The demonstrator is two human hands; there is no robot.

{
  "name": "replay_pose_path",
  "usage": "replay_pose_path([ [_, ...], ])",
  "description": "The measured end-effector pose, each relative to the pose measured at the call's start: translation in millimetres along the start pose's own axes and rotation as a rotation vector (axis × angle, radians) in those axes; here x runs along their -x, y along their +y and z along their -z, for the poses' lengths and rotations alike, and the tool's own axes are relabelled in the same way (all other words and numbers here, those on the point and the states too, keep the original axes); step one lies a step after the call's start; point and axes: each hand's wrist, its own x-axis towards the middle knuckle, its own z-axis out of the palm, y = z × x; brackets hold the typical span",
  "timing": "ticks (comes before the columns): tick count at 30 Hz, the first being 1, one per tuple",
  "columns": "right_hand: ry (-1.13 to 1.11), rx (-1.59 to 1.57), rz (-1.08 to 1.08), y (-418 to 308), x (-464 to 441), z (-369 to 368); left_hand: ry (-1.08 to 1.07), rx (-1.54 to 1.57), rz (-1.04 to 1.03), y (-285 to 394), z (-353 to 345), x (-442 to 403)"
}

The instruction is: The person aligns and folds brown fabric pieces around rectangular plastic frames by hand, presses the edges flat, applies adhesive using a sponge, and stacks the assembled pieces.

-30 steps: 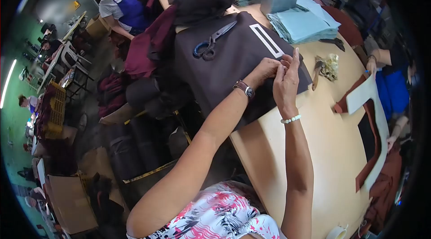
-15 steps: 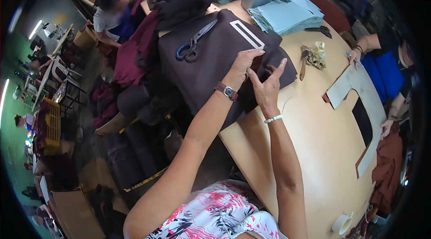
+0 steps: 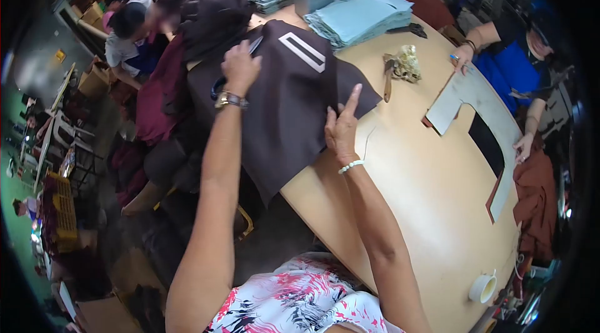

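Scissors (image 3: 255,45) partly covered by the left hand (image 3: 240,69), long axis near-left to far-right, on dark cloth (image 3: 278,108); grasp cannot be told. Right hand (image 3: 341,131) placed farther right, forefinger outstretched, grip unclear.

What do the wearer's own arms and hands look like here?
The left hand and right hand are ungloved, with no sleeves over the forearms. The left wrist wears a wristwatch with a dark brownish strap and gold-toned case; the right wrist wears a bracelet of pale round beads.
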Motion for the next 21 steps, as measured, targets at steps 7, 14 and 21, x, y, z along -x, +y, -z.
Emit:
replay_pose_path([
  [7, -0.045, -0.045, -0.098, -12, -1, 8, 0.008, -0.001, -0.096, -69, -31, 8],
  [14, 0.249, -0.356, -0.106, -12, 10, 86, -0.018, -0.13, -0.128, -67, -18, -9],
  [21, 0.426, -0.329, -0.346, 26, 112, 230, -0.214, -0.183, -0.18, -67, -28, -16],
])
